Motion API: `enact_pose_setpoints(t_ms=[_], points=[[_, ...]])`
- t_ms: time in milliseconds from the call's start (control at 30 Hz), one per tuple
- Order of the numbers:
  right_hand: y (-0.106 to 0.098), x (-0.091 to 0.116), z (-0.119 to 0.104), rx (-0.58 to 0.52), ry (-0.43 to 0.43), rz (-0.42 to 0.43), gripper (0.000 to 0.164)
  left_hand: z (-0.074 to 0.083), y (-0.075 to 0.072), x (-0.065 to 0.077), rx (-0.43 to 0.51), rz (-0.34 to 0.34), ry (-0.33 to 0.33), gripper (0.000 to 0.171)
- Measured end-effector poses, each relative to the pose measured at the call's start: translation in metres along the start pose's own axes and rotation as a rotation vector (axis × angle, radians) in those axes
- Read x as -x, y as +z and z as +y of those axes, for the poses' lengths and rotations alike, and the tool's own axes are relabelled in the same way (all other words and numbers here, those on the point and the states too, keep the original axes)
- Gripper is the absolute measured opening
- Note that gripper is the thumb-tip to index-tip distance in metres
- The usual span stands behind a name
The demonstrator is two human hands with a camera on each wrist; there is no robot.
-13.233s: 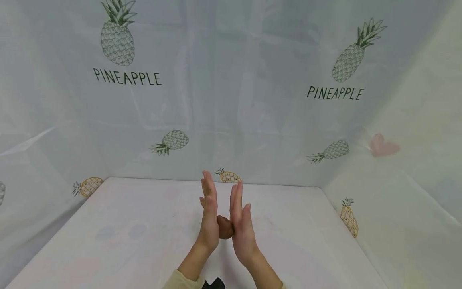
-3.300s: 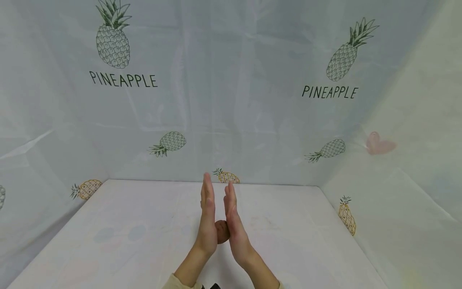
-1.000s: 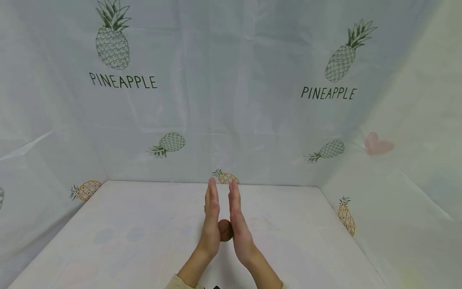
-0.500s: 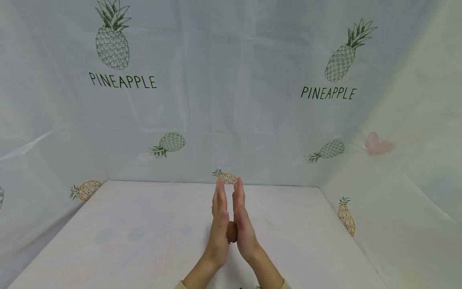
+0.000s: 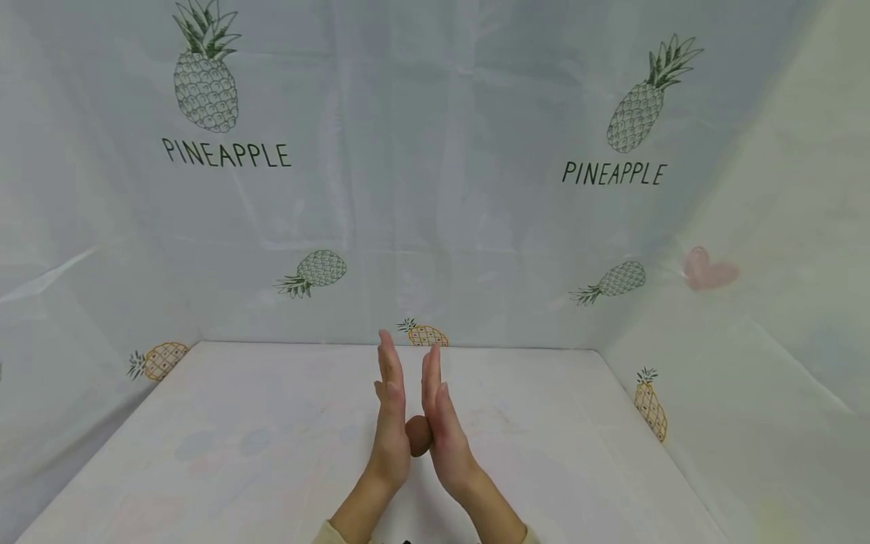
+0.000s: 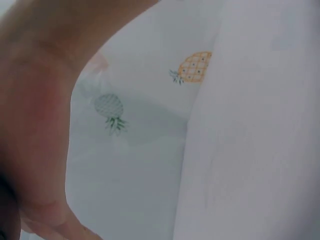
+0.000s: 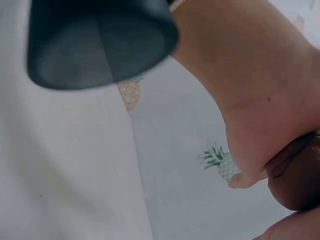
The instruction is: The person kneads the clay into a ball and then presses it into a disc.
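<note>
A brown, smooth, rounded lump of modelling clay (image 5: 418,436) is pressed between two facing palms in the head view. My left hand (image 5: 391,427) touches its left side, fingers straight and pointing up and away. On the other side, my right hand (image 5: 447,438) presses against it, its fingers also straight. The fingertips of both hands stand apart. In the right wrist view the clay (image 7: 297,177) shows a crease and sits against a palm, partly cut off by the frame edge. Part of a hand fills the left side of the left wrist view, where I cannot make out the clay.
A white table (image 5: 272,468) lies under the hands. Behind it hangs a pale curtain (image 5: 435,189) printed with pineapples, and similar sheeting runs along both sides. A dark round-ended device (image 7: 100,45) covers the upper left of the right wrist view.
Over the last second the palms slide back and forth against each other, shifting right and then back left with the clay. The clay's surface looks smoother than the uneven lump of the earliest frame.
</note>
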State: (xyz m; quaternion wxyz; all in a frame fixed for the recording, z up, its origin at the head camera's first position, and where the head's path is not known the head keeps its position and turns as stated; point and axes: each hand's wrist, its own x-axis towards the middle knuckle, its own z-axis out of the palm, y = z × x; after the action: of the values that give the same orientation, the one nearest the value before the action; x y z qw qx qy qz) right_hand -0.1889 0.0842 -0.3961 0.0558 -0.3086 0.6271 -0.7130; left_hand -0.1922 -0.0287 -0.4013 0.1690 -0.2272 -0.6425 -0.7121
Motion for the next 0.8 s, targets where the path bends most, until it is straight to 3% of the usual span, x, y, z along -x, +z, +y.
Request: enact_pose_setpoints(t_ms=[167, 367, 800], points=[[0.007, 0.000, -0.001, 0.050, -0.027, -0.018, 0.053, -0.003, -0.009, -0.005, 0.002, 0.050, -0.031, 0.062], [0.010, 0.002, -0.003, 0.085, -0.046, -0.004, 0.056, -0.009, -0.012, -0.008, -0.004, 0.058, -0.066, 0.059], [0.000, 0.001, -0.007, 0.149, -0.103, 0.081, 0.057, -0.016, 0.004, 0.000, -0.024, -0.001, -0.082, 0.058]])
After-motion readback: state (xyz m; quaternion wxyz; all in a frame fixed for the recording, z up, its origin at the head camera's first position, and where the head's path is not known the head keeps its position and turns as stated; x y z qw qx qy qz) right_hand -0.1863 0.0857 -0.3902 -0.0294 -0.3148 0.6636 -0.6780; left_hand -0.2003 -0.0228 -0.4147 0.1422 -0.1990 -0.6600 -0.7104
